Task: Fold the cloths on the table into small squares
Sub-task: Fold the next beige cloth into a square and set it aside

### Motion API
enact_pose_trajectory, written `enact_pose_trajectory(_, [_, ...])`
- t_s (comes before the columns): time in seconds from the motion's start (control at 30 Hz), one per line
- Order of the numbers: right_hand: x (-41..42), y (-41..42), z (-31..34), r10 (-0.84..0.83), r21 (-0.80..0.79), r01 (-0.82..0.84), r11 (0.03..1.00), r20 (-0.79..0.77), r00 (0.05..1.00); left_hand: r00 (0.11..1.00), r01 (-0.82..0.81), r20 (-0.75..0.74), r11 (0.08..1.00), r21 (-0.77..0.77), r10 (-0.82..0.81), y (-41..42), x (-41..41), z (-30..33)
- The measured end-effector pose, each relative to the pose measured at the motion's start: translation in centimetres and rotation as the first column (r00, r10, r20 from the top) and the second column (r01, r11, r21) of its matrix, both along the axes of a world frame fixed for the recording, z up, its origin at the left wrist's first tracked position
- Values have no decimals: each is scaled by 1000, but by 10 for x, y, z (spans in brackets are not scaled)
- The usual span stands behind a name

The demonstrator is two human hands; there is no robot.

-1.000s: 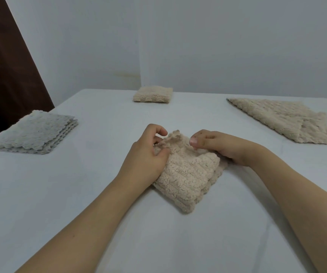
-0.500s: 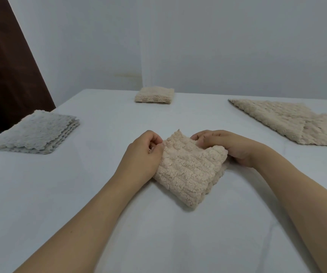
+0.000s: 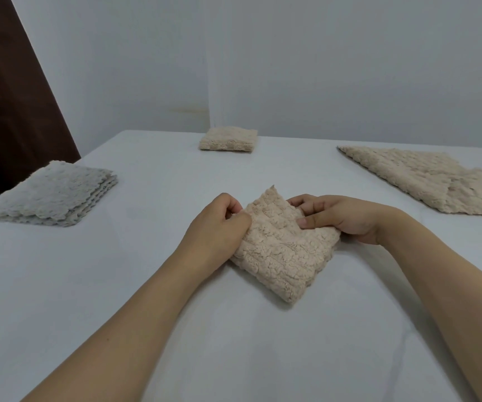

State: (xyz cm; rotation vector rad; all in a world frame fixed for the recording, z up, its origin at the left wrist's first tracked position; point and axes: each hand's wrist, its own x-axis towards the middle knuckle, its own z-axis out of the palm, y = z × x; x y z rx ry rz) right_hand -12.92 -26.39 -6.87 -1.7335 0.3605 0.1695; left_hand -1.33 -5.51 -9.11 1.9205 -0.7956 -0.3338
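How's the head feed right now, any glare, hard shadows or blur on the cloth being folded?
Head view: light is soft and even, no glare on the white table; only faint shadows under the forearms and the beige cloth. The cloth's nubby pile reads sharp between the left hand and right hand. Wide-angle lens bends the frame edges.

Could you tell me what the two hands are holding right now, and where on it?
Both grip the folded beige cloth: left hand pinches its left edge, right hand its right edge.

Count on bench (image 3: 135,285): beige cloths, 3 — one folded at centre (image 3: 284,250), one folded square behind it (image 3: 228,139), one spread flat to its right (image 3: 425,178). Grey cloth stack, 1, to its left (image 3: 52,195).
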Motion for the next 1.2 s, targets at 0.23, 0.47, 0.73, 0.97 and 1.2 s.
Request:
enact_pose_trajectory(0.23, [7, 4, -4, -23, -183, 15, 983, -44, 999, 990, 5, 142, 998, 57, -13, 0, -3, -3])
enact_pose_trajectory(0.47, [4, 3, -3, -100, -52, 98, 994, -31, 995, 999, -29, -43, 998, -49, 26, 1, 1, 1])
enact_pose_trajectory(0.73, [13, 21, 7, -131, -594, 106, 797, 2, 991, 992, -82, 106, 993, 81, 73, 1, 1, -3])
enact_pose_trajectory(0.97, [21, 32, 4, -178, -839, 49, 541, -57, 982, 968, -126, 235, 981, 144, 90, 1, -3, -2])
enact_pose_trajectory(1.2, [22, 30, 7, -154, -905, -100, 413, -177, 972, 960, -215, 228, 947, 240, 160, 3, 2, 5])
